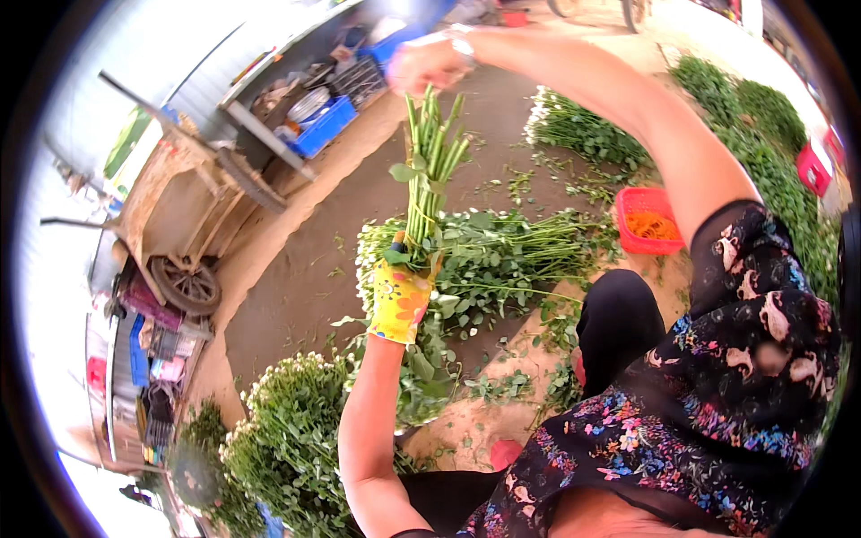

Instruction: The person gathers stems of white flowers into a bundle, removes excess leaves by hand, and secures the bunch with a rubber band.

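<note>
My left hand (401,300), in a yellow flowered glove, is wrapped round the lower part of a bunch of green flower stems (430,152). The cut ends point up and away from me. At those ends is my bare right hand (426,67), a bracelet on its wrist; it is blurred, with the fingers curled in. Whatever they may hold is hidden. Just beyond the glove, a heap of white-budded flowers with long stems (529,251) lies on a dark ground sheet (296,278).
To the right stands a red plastic basket (650,247) holding orange rubber bands (652,226). More flowers lie at lower left (296,439), far right (762,152) and at the back (583,125). A wheeled cart (170,206) and a blue crate (325,130) stand at left.
</note>
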Available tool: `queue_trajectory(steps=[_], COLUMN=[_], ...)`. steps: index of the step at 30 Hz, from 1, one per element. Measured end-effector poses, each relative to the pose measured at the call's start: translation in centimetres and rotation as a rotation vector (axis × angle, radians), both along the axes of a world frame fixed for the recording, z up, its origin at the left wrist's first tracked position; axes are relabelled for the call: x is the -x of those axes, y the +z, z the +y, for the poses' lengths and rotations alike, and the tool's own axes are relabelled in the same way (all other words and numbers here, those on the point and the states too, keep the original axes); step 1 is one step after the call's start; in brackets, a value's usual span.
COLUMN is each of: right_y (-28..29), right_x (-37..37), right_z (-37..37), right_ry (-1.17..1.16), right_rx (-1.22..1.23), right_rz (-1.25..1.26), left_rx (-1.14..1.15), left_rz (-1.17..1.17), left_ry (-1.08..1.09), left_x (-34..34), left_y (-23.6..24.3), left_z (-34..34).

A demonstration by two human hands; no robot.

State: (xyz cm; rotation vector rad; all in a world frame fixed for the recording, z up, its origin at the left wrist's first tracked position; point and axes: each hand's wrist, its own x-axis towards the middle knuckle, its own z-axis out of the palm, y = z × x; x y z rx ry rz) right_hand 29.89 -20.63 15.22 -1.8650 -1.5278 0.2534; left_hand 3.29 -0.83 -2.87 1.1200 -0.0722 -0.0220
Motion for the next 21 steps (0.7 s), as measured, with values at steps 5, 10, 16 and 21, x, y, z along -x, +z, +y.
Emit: queue_trajectory(steps=[5,10,16,21], right_y=[-9.6,-3.2,1.5,-3.1], right_x=[11.9,24.1,16.8,11.3], right_z=[-2.9,0.5,8.5,7.8], right_ry=[-0.266,0.010,0.327,0.318], right_rx=[0.011,0.220,0.604,0.484], right_rz=[0.660,0.057,-0.056,0.381], left_rx=[-0.952,-0.887,-0.813,-0.345], left_rz=[-0.146,-0.026,0.059,0.096], left_ry=[0.425,0.323,-0.257,-0.410], left_x=[1.7,0.4,2.2,5.1], left_y=[1.2,-2.6,-1.7,-0.2], left_z=[5.2,7.7,2.2,3.8])
